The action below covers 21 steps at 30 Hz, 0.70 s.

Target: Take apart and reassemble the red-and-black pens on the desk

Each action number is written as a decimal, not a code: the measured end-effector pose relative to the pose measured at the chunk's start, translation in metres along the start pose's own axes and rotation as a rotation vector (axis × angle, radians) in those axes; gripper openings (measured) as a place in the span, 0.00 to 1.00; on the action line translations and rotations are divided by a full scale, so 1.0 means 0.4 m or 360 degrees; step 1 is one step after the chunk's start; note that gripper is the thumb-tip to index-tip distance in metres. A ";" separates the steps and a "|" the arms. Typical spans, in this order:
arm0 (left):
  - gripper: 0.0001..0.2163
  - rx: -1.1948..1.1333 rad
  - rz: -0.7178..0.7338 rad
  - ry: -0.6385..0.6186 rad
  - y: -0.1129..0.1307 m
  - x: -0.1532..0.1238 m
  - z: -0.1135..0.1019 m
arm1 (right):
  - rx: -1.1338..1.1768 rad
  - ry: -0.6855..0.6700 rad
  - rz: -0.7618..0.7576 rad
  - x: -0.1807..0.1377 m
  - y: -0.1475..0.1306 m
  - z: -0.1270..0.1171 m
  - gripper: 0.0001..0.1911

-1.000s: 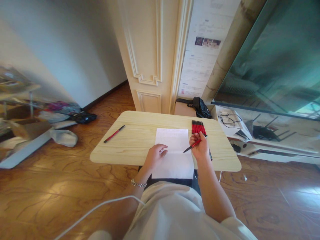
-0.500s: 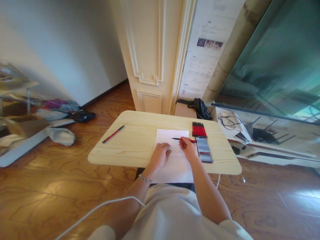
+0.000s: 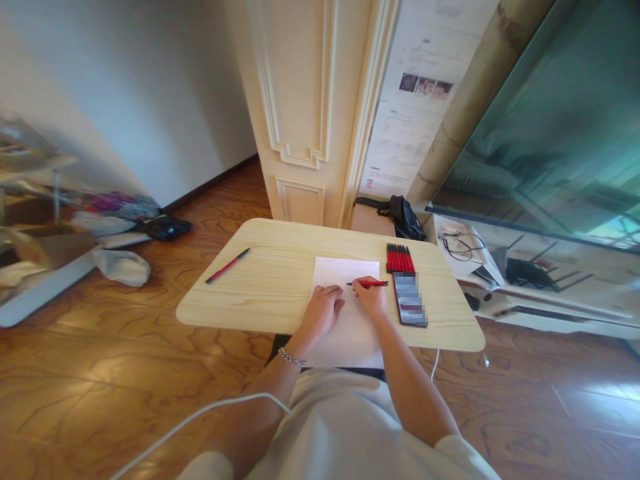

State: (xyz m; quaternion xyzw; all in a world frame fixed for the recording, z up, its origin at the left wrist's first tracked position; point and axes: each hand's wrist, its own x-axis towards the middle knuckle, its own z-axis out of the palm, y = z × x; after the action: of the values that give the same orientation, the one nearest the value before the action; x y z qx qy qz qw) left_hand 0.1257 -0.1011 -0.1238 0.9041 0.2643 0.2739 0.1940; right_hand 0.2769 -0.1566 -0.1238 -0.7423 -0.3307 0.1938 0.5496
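A sheet of white paper (image 3: 350,337) lies on the small light-wood table (image 3: 260,280) in front of me. My left hand (image 3: 325,308) rests flat on the paper's left side, fingers stretched out. Over the right part of the sheet, my right hand (image 3: 369,298) grips a red pen with a black tip (image 3: 374,283); the tip points left, at or close to the paper. I cannot tell whether it touches. Just right of this hand lies a phone (image 3: 407,293) with a lit, partly blurred screen.
Several red pens with black ends (image 3: 399,259) sit in a row above the phone. Another red pen (image 3: 227,265) lies alone at the table's left. Behind the table is a black bag (image 3: 404,217). A white cable (image 3: 200,415) crosses at lower left.
My right hand has turned the pen and lowered it toward the paper in a writing grip. My left hand stays on the sheet.
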 end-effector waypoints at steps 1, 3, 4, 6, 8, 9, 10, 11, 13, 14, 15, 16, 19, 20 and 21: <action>0.12 -0.0001 0.0006 0.0004 0.000 0.000 0.000 | -0.0021 0.0000 -0.0021 0.000 0.000 0.002 0.13; 0.12 -0.0004 0.0018 0.0011 -0.001 0.000 0.001 | -0.0064 0.0001 -0.0059 -0.001 0.001 0.004 0.13; 0.12 -0.0008 0.0021 0.0015 -0.001 0.000 0.002 | -0.0086 0.0002 -0.0078 -0.002 0.002 0.004 0.13; 0.12 -0.0019 0.0019 0.0023 -0.002 -0.001 0.003 | -0.0128 0.0003 -0.0107 -0.004 0.005 0.004 0.13; 0.12 -0.0027 0.0011 0.0028 -0.003 -0.001 0.005 | -0.0159 0.0004 -0.0120 -0.006 0.007 0.002 0.12; 0.12 -0.0030 0.0008 0.0030 -0.003 -0.001 0.005 | -0.0166 0.0002 -0.0124 -0.006 0.008 0.002 0.11; 0.12 -0.0030 0.0007 0.0029 -0.004 -0.001 0.005 | -0.0167 -0.0001 -0.0130 -0.006 0.009 0.001 0.11; 0.12 -0.0030 0.0006 0.0029 -0.004 -0.001 0.006 | -0.0165 -0.0002 -0.0138 -0.006 0.010 0.001 0.11; 0.12 -0.0026 0.0004 0.0023 -0.004 -0.001 0.005 | -0.0141 0.0010 -0.0156 -0.004 0.012 0.003 0.10; 0.12 -0.0023 0.0002 0.0019 -0.004 0.000 0.004 | -0.0107 0.0019 -0.0152 -0.003 0.012 0.003 0.09; 0.12 -0.0018 0.0000 0.0015 -0.003 0.000 0.003 | -0.0045 0.0029 -0.0126 -0.001 0.013 0.004 0.09; 0.12 -0.0013 0.0001 0.0009 -0.002 0.000 0.001 | 0.0049 0.0039 -0.0074 0.002 0.013 0.004 0.10; 0.11 0.0007 0.0019 -0.0002 0.002 0.002 -0.004 | 0.0480 0.0095 0.0137 0.013 0.010 -0.001 0.17; 0.11 0.0016 0.0028 -0.0006 0.003 0.002 -0.006 | 0.0653 0.0123 0.0182 0.017 0.007 -0.005 0.19; 0.11 0.0022 0.0035 -0.0012 0.004 0.002 -0.008 | 0.0824 0.0144 0.0204 0.020 0.003 -0.011 0.21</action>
State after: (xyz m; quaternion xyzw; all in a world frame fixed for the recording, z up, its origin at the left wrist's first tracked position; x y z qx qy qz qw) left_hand 0.1250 -0.1013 -0.1200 0.9093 0.2557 0.2708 0.1856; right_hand 0.2857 -0.1541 -0.1229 -0.6043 -0.1975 0.2730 0.7220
